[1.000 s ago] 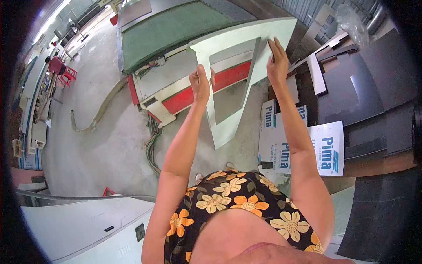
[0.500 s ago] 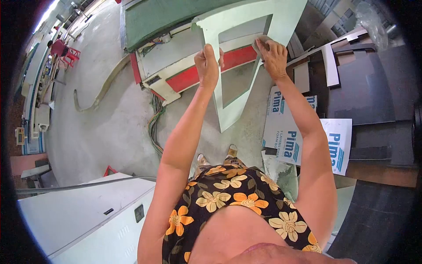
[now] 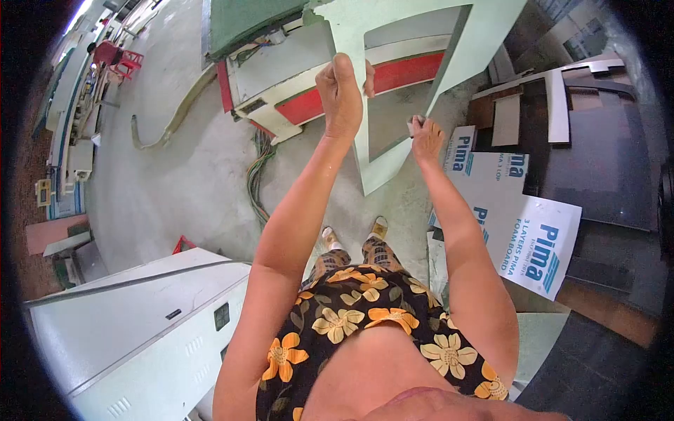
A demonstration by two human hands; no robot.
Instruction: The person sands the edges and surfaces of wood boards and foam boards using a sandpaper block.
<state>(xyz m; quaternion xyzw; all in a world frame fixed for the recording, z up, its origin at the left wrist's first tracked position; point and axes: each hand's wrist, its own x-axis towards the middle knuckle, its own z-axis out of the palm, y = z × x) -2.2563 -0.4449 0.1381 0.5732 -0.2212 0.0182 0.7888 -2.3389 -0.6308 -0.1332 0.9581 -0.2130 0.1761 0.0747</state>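
Note:
A pale panel (image 3: 477,49) with a large four-sided cut-out stands tilted in front of me, one corner pointing down near the floor. My left hand (image 3: 342,98) grips its left strip, thumb up along the near side and fingertips showing through the opening. At the lower right edge of the cut-out is my right hand (image 3: 427,142), its fingers closed over a small grey pad (image 3: 413,126) that lies against the panel's edge. Most of the pad is hidden under the fingers.
Behind the panel stands a green-topped machine (image 3: 263,24) with a red stripe. Cables (image 3: 258,168) run along the floor. Printed foam boards (image 3: 540,245) and dark sheets (image 3: 597,161) lie at the right. A white cabinet (image 3: 140,316) stands lower left. A person (image 3: 107,54) is far left.
My right hand has moved down along the cut-out's right edge with the grey pad. My left hand still holds the left strip. The view has shifted slightly.

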